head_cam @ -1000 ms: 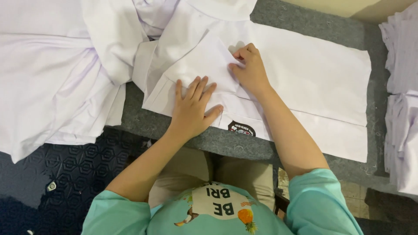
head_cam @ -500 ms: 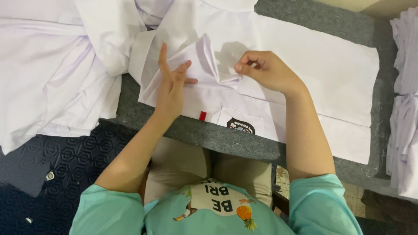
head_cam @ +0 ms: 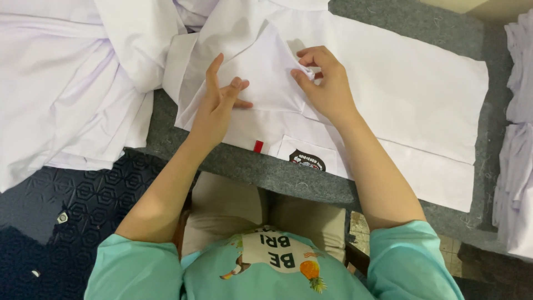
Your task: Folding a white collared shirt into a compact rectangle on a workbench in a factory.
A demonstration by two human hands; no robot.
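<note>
The white shirt (head_cam: 388,94) lies spread flat on the grey felt-covered desk (head_cam: 277,172), its near hem close to the desk's near edge, hemmed in by a loose heap of white garments (head_cam: 72,94) on the left and a stack of white cloth (head_cam: 519,139) at the right edge, with bare grey felt only along the near and far-right margins. Beyond the near edge lies a dark floor mat (head_cam: 83,205) embossed with hexagons. The left hand (head_cam: 216,108) rests released, fingers flat on a raised fold of smooth cotton, the right hand (head_cam: 325,86) pinches that fold's peak, and a dark badge (head_cam: 307,161) and small red tag (head_cam: 258,146) sit near the hem.
</note>
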